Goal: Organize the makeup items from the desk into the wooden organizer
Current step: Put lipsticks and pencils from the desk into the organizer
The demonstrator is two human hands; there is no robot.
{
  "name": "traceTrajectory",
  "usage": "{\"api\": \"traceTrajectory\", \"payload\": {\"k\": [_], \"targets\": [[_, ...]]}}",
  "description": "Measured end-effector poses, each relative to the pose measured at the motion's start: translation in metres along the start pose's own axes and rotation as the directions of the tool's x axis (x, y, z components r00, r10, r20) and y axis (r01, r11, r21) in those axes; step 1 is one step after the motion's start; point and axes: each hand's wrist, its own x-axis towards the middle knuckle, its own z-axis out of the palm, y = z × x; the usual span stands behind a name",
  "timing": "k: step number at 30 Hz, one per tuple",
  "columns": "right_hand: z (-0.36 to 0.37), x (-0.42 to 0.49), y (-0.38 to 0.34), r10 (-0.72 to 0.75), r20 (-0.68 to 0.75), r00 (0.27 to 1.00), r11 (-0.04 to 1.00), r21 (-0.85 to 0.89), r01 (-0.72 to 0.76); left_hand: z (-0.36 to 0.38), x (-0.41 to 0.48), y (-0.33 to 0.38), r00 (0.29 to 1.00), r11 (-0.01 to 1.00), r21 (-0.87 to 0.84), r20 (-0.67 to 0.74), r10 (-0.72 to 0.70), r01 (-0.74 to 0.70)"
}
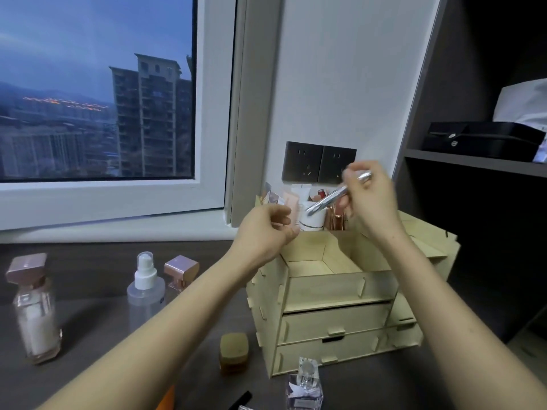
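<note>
Item: silver tube [328, 200], slanted, held above the rear compartments of the wooden organizer [340, 288]; right hand [373, 202], grip pinching its upper end. Left hand [266, 229], fingers curled beside the stored tubes [291, 202]; whether that grip holds anything cannot be told. Advice: tip the tube upright, lower it into a free gap, avoid jostling neighbours.

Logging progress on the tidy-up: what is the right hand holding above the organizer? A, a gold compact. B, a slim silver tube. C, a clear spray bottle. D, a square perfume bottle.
B: the right hand grips a slim silver tube, tilted above the wooden organizer.
</note>
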Motion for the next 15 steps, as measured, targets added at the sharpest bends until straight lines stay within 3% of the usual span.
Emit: {"api": "traceTrajectory", "payload": {"k": [2, 3, 5, 8, 11, 15], "targets": [[-0.012, 0.013, 0.009, -0.142, -0.218, 0.966, 0.970, -0.224, 0.092, -0.008, -0.003, -0.002, 0.999, 0.998, 0.064, -0.039, 0.018, -0.015], [-0.015, 0.018, 0.016, -0.199, -0.234, 0.952, 0.926, -0.364, 0.104, -0.012, -0.005, -0.004, 0.998, 0.994, 0.105, -0.047, 0.034, -0.029], [-0.013, 0.021, 0.031, -0.194, -0.124, 0.973, 0.833, -0.544, 0.097, -0.020, -0.009, -0.009, 0.997, 0.983, 0.175, -0.059, 0.058, -0.047], [-0.004, 0.020, 0.051, -0.094, 0.068, 0.993, 0.780, -0.615, 0.115, -0.026, -0.014, -0.015, 0.996, 0.977, 0.211, -0.071, 0.057, -0.041], [0.002, 0.023, 0.059, 0.011, 0.122, 0.993, 0.760, -0.646, 0.070, -0.029, -0.020, -0.017, 0.997, 0.981, 0.193, -0.064, 0.039, -0.026], [0.006, 0.031, 0.056, 0.206, 0.250, 0.946, 0.590, -0.803, 0.084, -0.034, -0.029, -0.017, 0.999, 0.974, 0.224, -0.019, 0.046, -0.041]]}}
